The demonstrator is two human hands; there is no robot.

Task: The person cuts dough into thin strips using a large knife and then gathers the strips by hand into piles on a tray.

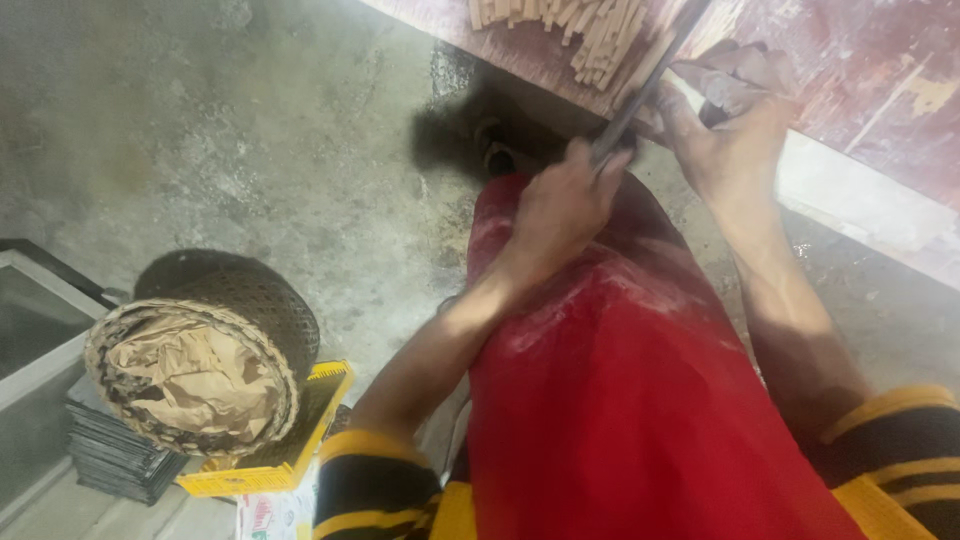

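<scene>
On the left, a round woven basket with crumpled brown paper inside sits on a flat yellow plastic crate. In the middle, the left hand is closed tight around a long dark metal blade. The blade reaches up to a pile of thin pale wooden sticks on the worn red board. The right hand presses down on the board beside the blade, its fingers curled around something I cannot make out.

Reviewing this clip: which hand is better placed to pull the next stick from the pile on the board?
Likely the right hand: it rests on the red board beside the pale sticks. The left hand is closed around the dark blade's handle.
</scene>
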